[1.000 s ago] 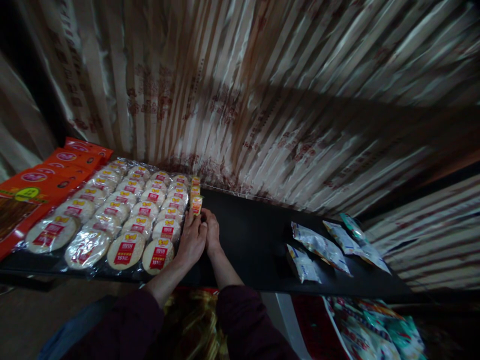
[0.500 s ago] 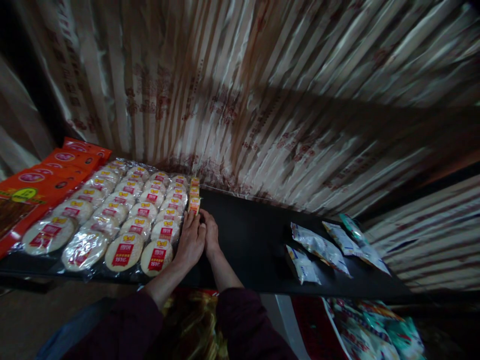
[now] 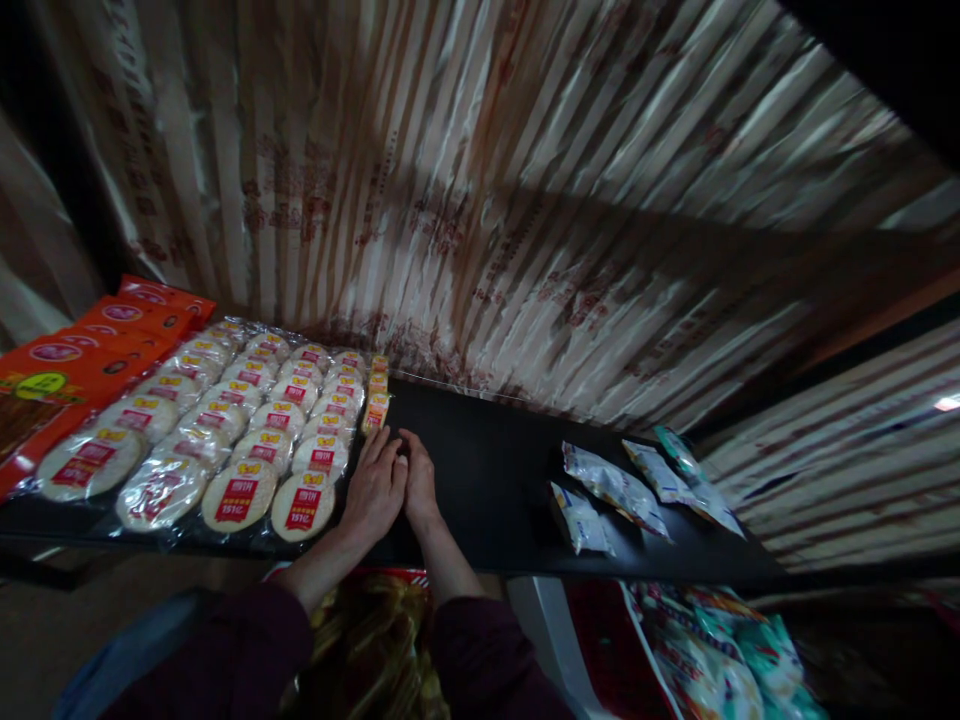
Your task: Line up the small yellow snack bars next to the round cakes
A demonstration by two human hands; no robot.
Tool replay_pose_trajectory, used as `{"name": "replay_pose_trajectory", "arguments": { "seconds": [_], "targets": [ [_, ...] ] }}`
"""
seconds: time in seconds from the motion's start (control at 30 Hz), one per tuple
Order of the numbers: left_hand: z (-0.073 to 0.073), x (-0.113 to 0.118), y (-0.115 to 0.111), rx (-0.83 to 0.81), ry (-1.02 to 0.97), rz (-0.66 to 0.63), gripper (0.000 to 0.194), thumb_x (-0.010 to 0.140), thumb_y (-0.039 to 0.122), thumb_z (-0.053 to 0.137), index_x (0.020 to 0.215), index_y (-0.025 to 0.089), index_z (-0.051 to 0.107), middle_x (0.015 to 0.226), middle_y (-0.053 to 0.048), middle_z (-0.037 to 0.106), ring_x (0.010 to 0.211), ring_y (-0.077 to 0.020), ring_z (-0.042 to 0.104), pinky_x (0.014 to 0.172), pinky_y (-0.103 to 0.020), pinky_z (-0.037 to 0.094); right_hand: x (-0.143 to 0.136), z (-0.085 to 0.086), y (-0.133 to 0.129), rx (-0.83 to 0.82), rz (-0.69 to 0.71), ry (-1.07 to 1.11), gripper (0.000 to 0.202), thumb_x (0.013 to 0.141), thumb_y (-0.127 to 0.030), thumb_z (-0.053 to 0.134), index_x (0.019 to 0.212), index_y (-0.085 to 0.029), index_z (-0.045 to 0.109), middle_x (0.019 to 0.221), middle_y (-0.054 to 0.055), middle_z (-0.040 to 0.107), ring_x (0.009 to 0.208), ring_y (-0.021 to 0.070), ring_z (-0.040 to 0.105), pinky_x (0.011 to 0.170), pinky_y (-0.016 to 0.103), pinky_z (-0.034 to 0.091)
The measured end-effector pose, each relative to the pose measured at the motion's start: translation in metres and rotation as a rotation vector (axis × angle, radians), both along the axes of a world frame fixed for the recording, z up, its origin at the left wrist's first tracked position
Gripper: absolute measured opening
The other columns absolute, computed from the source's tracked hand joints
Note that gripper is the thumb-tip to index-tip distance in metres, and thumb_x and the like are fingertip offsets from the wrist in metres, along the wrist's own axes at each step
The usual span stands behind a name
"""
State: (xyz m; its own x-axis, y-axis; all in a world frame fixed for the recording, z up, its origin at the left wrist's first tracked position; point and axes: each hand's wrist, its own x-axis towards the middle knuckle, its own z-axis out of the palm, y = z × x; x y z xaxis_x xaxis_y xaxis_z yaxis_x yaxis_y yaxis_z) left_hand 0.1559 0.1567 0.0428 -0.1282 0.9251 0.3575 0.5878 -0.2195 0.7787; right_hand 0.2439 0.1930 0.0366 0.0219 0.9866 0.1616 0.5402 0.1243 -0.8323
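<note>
At the far left, orange packets [image 3: 112, 338] overlap on the shelf. To their right, round crackers [image 3: 238, 495] in clear wrap, with red and yellow labels, lie in rows running from the back towards the front edge. Along the right side of the last row is a short column of small yellow packs [image 3: 376, 410], towards the back of the shelf.

Your left hand [image 3: 373, 490] lies just in front of that column, fingers together and pointing away from you, the tips at or beside the nearest pack. Whether they touch it is hard to tell. Your right hand [image 3: 420, 480] is close against its right, fingers bent inward. Neither hand shows a clear grip, and you cannot tell whether something is hidden between them.

The step in hand seems to be close work at the near end of the yellow column. Any adjustment here would call for light fingertips and a straight line, keeping off the cracker wrappers.

To the right of your hands, the black shelf [image 3: 472, 480] shows its surface, then silvery-white packets [image 3: 616, 487] lie at angles, well apart from the yellow ones. Below the shelf, at the right, are colourful bags [image 3: 712, 655].
</note>
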Motion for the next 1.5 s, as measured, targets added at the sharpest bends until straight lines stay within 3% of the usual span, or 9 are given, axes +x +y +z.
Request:
{"name": "replay_pose_trajectory", "arguments": {
  "seconds": [0.2, 0.47, 0.63, 0.83, 1.0, 1.17, 1.3, 1.5],
  "targets": [
    [-0.001, 0.011, -0.034, -0.030, 0.064, -0.164, 0.043, 0.090, 0.029, 0.029, 0.109, 0.013, 0.064, 0.120, -0.012, 0.062, 0.116, -0.0199, 0.054, 0.103, -0.038, 0.042, 0.020, -0.007, -0.036, 0.052, 0.020, -0.046, 0.040, 0.076, -0.007, 0.040, 0.107, -0.017, 0.064, 0.105, 0.008, 0.066, 0.100, 0.0172, 0.061, 0.092, 0.032, 0.047],
    [-0.005, 0.008, -0.080, 0.100, 0.109, -0.188, 0.038, 0.090, 0.028, 0.033, 0.106, 0.017, 0.067, 0.114, -0.011, 0.065, 0.109, -0.0195, 0.058, 0.099, -0.036, 0.046, 0.024, -0.003, -0.086, 0.130, 0.079, -0.129, 0.038, 0.074, -0.008, 0.046, 0.108, -0.012, 0.062, 0.098, 0.012, 0.065, 0.094, 0.0201, 0.061, 0.086, 0.033, 0.049],
    [-0.012, 0.004, -0.124, 0.081, 0.113, -0.215, 0.039, 0.091, 0.028, 0.032, 0.109, 0.017, 0.065, 0.124, -0.012, 0.059, 0.117, -0.0211, 0.053, 0.103, -0.040, 0.043, 0.024, 0.002, -0.130, 0.122, 0.116, -0.129, 0.043, 0.078, -0.009, 0.042, 0.118, -0.015, 0.057, 0.103, 0.011, 0.062, 0.094, 0.0185, 0.060, 0.086, 0.032, 0.049],
    [-0.043, 0.001, -0.188, -0.069, 0.236, -0.267, 0.039, 0.090, 0.029, 0.032, 0.105, 0.014, 0.066, 0.137, -0.013, 0.049, 0.135, -0.0235, 0.033, 0.111, -0.043, 0.032, 0.033, -0.027, -0.198, 0.020, 0.246, -0.240, 0.063, 0.074, -0.007, 0.045, 0.136, -0.018, 0.042, 0.121, 0.013, 0.056, 0.113, 0.0223, 0.053, 0.098, 0.038, 0.043],
    [-0.075, -0.004, -0.219, -0.314, 0.389, -0.192, 0.040, 0.084, 0.027, 0.044, 0.118, 0.013, 0.058, 0.141, -0.015, 0.044, 0.137, -0.0280, 0.028, 0.111, -0.049, 0.026, 0.043, -0.058, -0.243, -0.014, 0.135, -0.329, 0.051, 0.077, -0.009, 0.045, 0.126, -0.017, 0.053, 0.121, 0.014, 0.055, 0.115, 0.0247, 0.051, 0.100, 0.043, 0.042],
    [-0.093, -0.009, -0.237, -0.426, 0.394, -0.274, 0.062, 0.071, 0.010, 0.050, 0.132, 0.012, 0.044, 0.140, -0.016, 0.045, 0.134, -0.0258, 0.034, 0.110, -0.043, 0.030, 0.042, -0.062, -0.259, -0.017, 0.195, -0.370, 0.043, 0.077, -0.012, 0.048, 0.118, -0.016, 0.059, 0.121, 0.013, 0.057, 0.116, 0.0242, 0.050, 0.103, 0.042, 0.039],
    [-0.096, -0.015, -0.246, -0.436, 0.312, -0.256, 0.059, 0.071, 0.008, 0.049, 0.129, 0.013, 0.046, 0.135, -0.016, 0.051, 0.128, -0.0239, 0.044, 0.107, -0.039, 0.035, 0.037, -0.062, -0.265, -0.013, 0.271, -0.324, 0.034, 0.076, -0.012, 0.051, 0.106, -0.016, 0.065, 0.117, 0.011, 0.061, 0.113, 0.0220, 0.053, 0.100, 0.039, 0.041],
    [-0.090, -0.024, -0.251, -0.454, 0.206, -0.175, 0.046, 0.074, 0.016, 0.054, 0.120, 0.018, 0.053, 0.124, -0.012, 0.059, 0.117, -0.0238, 0.053, 0.100, -0.037, 0.039, 0.036, -0.067, -0.271, -0.057, 0.144, -0.184, 0.040, 0.074, -0.009, 0.050, 0.112, -0.017, 0.061, 0.116, 0.010, 0.063, 0.112, 0.0200, 0.056, 0.099, 0.038, 0.042]
  ]
}}
